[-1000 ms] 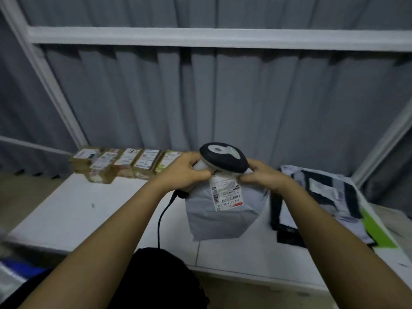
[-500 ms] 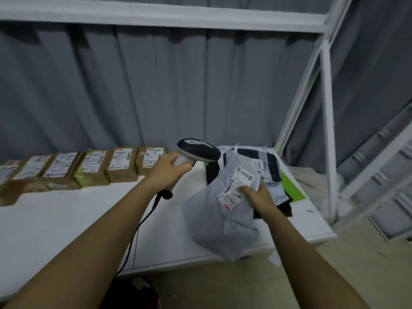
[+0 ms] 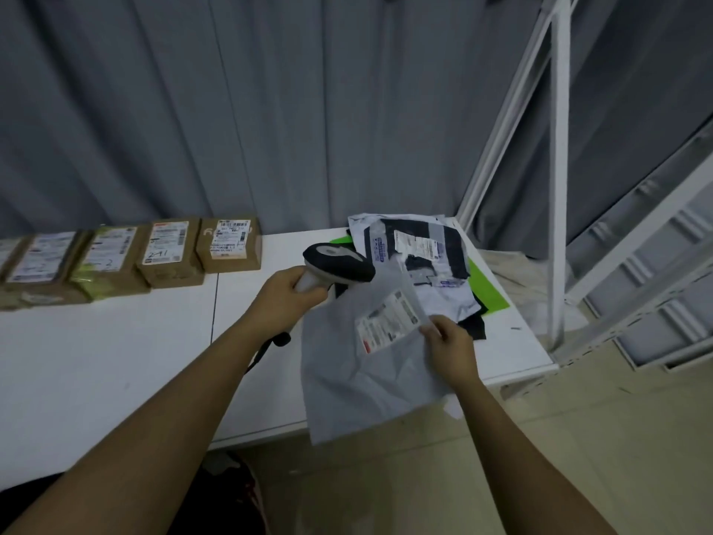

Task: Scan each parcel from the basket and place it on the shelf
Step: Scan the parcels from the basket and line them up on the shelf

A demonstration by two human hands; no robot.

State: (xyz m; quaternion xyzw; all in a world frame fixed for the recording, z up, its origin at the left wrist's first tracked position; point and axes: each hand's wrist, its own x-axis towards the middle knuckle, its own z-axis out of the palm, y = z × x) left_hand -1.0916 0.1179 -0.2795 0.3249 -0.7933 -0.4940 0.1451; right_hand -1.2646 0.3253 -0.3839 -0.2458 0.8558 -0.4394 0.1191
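Your left hand (image 3: pixel 287 293) is wrapped around the pale handle of a barcode scanner (image 3: pixel 337 263) — a smooth, rounded black head with a grey inset, its dark cord trailing down below your wrist. Your right hand (image 3: pixel 449 347) pinches the right edge of a grey poly mailer (image 3: pixel 362 380), a limp, crinkled plastic bag hanging in mid-frame over the front edge of the white shelf board (image 3: pixel 115 353). Its white shipping label (image 3: pixel 387 322) (barcode print, a red strip at the lower corner) tilts up toward the scanner head. Just behind, right of centre, flat mailers (image 3: pixel 424 256) in white, black and bright green lie heaped on the board. At the left, a row of brown cardboard boxes (image 3: pixel 169 251) — squat, taped, each with a white label on top — stands against the folds of a grey curtain (image 3: pixel 231 110). White metal uprights (image 3: pixel 559 148) frame the right side.
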